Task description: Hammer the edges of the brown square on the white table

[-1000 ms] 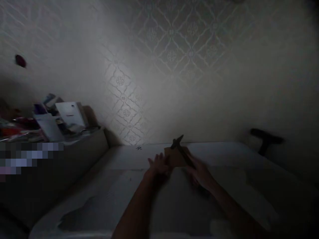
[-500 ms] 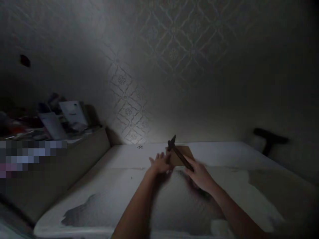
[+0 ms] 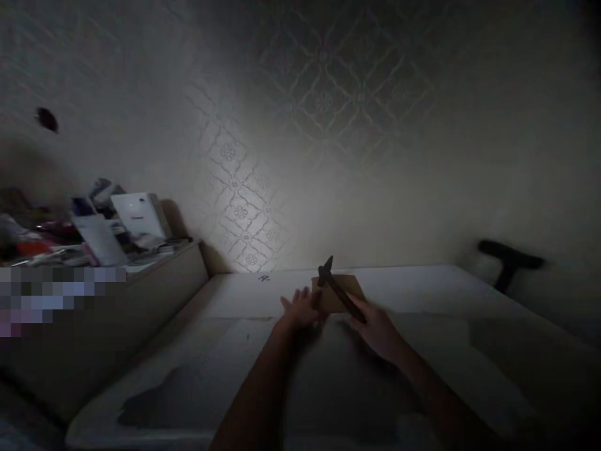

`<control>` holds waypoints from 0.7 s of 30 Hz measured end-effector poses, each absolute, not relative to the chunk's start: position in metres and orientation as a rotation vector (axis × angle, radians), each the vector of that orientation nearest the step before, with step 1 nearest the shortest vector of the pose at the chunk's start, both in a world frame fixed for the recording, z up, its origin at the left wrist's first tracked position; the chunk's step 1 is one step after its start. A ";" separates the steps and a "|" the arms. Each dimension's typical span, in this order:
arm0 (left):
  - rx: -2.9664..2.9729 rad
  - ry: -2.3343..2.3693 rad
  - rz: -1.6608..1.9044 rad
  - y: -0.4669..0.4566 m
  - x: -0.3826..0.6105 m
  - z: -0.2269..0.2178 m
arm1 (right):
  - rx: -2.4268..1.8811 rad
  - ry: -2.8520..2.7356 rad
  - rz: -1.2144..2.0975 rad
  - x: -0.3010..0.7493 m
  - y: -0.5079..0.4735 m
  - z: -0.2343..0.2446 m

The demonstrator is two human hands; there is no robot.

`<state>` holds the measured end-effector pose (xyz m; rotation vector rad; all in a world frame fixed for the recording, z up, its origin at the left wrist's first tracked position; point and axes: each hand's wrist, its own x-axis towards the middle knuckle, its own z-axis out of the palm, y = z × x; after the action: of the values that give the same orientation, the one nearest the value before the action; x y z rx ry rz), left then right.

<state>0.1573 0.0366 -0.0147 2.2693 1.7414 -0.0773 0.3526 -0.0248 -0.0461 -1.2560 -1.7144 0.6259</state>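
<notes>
Hammer (image 3: 342, 295) gripped in our right hand (image 3: 376, 326) slants over a brown board (image 3: 352, 286). Our left hand (image 3: 301, 311), grip unclear, meets its edge.

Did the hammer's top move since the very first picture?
Yes. The hammer has its head farther left now, nearer the small dark bits on the white table.

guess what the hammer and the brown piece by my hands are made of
The hammer head looks like dull metal, from its dark tone and tapered end; its handle is perhaps matte wood, being brownish. The flat brown piece could be wood or cardboard: plain, matte, grain unreadable in dim light.
</notes>
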 end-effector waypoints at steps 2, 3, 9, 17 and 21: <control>2.263 1.746 -0.077 0.037 0.157 -0.015 | -1.250 -1.722 0.621 0.353 -0.024 -0.047; 2.264 1.747 -0.076 0.037 0.157 -0.015 | -1.249 -1.727 0.615 0.353 -0.024 -0.047; 2.286 1.739 -0.088 0.038 0.157 -0.016 | -1.246 -1.740 0.605 0.353 -0.023 -0.049; 2.274 1.743 -0.064 0.039 0.157 -0.019 | -1.224 -1.737 0.617 0.353 -0.022 -0.049; 2.293 1.757 -0.091 0.041 0.157 -0.020 | -1.219 -1.727 0.621 0.353 -0.021 -0.051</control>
<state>0.1565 0.0405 -0.0201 2.2930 1.7567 -0.0905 0.3529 -0.0214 -0.0508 -1.2188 -1.7266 0.6212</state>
